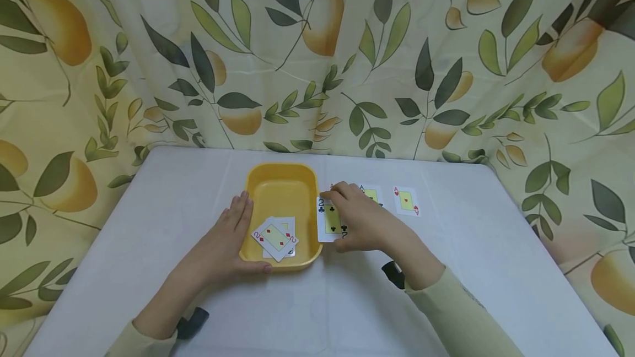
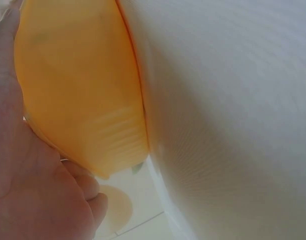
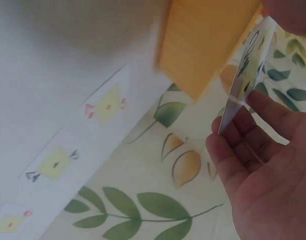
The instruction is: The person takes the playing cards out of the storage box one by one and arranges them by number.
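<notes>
A yellow tray point(image 1: 280, 172) stands on the white table. My left hand point(image 1: 225, 236) rests against it, fairly straight fingers along its left side and thumb at the near edge. Inside the tray, a two of diamonds point(image 1: 274, 239) lies across another card, mostly covered. My right hand point(image 1: 364, 219) pinches a two of clubs point(image 1: 331, 227) at the tray's right rim; the right wrist view shows this card point(image 3: 245, 75) tilted up between thumb and fingers. Beyond that hand lie an ace of hearts point(image 1: 406, 201), a black ace point(image 3: 53, 162) and another red ace point(image 3: 107, 107).
The white cloth-covered table point(image 1: 317, 318) ends at a far edge just behind the tray and the aces. A curtain point(image 1: 317, 87) patterned with leaves and fruit hangs around it. Black straps point(image 1: 192, 324) circle both wrists.
</notes>
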`<state>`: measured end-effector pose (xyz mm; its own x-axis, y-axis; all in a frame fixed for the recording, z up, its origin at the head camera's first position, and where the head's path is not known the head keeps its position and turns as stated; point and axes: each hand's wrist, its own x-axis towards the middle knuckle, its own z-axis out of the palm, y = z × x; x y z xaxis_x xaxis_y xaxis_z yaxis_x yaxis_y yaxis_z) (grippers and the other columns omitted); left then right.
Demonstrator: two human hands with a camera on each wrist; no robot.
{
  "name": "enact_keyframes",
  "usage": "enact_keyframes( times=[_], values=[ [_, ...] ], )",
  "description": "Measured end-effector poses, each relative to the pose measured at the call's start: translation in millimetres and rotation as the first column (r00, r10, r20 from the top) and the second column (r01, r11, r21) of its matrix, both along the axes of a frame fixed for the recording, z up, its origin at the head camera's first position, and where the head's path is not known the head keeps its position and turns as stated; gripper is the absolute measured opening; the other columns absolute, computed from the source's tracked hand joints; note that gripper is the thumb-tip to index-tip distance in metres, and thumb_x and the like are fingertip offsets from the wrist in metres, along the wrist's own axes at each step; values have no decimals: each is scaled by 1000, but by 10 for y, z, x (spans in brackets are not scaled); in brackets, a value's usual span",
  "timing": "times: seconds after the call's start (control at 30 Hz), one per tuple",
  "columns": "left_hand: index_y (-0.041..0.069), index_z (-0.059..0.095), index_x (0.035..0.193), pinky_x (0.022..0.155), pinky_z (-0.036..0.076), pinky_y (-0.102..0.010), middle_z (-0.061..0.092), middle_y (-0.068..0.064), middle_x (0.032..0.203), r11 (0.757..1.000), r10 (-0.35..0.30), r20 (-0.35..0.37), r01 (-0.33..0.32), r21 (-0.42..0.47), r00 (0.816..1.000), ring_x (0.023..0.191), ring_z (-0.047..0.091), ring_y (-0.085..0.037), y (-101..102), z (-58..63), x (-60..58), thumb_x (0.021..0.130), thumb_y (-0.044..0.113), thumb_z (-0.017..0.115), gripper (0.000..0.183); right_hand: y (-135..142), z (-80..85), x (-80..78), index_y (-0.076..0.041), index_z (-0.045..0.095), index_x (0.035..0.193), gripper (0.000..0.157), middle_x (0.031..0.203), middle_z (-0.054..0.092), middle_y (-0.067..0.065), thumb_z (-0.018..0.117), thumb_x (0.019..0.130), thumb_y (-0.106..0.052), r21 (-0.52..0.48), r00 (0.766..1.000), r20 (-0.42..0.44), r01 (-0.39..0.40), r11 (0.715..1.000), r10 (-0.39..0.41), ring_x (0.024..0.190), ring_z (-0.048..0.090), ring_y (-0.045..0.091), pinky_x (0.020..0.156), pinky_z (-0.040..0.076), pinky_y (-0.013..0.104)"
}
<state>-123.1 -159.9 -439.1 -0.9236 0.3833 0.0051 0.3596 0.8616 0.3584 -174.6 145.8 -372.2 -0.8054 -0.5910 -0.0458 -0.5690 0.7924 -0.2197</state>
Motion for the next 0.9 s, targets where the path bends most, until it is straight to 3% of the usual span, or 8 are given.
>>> enact_keyframes(
  times=[0.4,0.63,0.9],
  values=[
    [-2,7,158,124,16,-49,-2,-16,168,1000,-2,-1,2,3,1000,155,1,-33,6,20,17,66,85,66,140,272,-228,46,-16,50,144,89,136,46,2,88,66,-32,37,993,66,96,995,-98,120,45,18,103,50,35],
    [-2,6,159,124,16,-49,-3,-16,168,1000,2,-3,-2,-3,1000,155,1,-33,1,29,12,65,85,66,141,329,-372,11,-16,51,144,89,133,48,2,89,65,-32,52,992,84,89,995,-94,114,46,17,102,50,33],
    [-1,6,159,124,16,-49,-3,-15,168,1000,4,3,-4,-9,1000,155,1,-32,7,27,5,65,88,62,141,363,-518,-52,-13,51,143,88,136,48,5,91,66,-32,35,986,131,96,995,-100,120,45,21,106,48,39]
  ],
)
